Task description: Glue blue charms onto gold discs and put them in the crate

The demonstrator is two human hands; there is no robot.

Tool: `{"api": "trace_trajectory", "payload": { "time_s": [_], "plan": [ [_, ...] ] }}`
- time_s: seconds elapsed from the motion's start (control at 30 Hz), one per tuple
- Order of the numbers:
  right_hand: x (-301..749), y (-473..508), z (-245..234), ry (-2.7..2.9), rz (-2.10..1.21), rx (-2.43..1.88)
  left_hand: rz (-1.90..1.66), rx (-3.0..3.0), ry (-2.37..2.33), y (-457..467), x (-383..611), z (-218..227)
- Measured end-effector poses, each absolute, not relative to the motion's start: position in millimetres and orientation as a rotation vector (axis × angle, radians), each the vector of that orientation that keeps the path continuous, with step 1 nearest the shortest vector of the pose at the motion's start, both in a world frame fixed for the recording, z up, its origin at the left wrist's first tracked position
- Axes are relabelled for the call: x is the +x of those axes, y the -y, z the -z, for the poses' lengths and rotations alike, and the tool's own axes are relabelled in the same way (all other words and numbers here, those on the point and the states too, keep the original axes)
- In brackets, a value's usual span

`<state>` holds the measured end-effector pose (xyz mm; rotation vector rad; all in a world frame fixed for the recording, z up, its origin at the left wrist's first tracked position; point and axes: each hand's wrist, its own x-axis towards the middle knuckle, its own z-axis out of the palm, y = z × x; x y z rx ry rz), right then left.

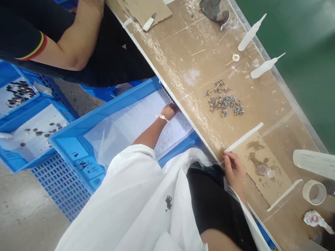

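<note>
My left hand (170, 111), with a light bracelet at the wrist, reaches down into a large blue crate (75, 129) lined with clear plastic sheet (125, 120). Its fingers are in shadow by the table edge, close to a row of small yellowish pieces (166, 93); their grip is hidden. At the table's near edge, my right hand (234, 170) has thumb and fingertips pinched together beside the end of a white tape strip (244, 137). Whatever is between them is too small to make out. A cluster of small blue-and-gold pieces (226, 101) lies on the brown tabletop (204, 122).
A stained cardboard piece (274, 188) lies near my right hand, with a tape roll (314, 192) beyond. Two white nozzle bottles (251, 35) stand along the far edge. A utility knife (149, 23) rests on cardboard. Another person's arm (75, 45) is at upper left, above smaller blue trays (28, 162).
</note>
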<state>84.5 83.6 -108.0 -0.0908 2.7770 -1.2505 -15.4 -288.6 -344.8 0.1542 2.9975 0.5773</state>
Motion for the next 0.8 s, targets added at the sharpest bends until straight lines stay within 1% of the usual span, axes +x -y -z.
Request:
{"api": "trace_trajectory", "payload": {
  "time_s": [0.57, 0.8],
  "plan": [
    [84.3, -83.9, 108.0, -2.788, 1.264, -0.156, -0.685, 0.12, -3.016, 290.8, -14.3, 346.5],
    [83.7, -83.7, 108.3, -2.798, 1.25, -0.13, -0.86, -0.032, -2.981, 289.7, -15.7, 342.2]
  ]
}}
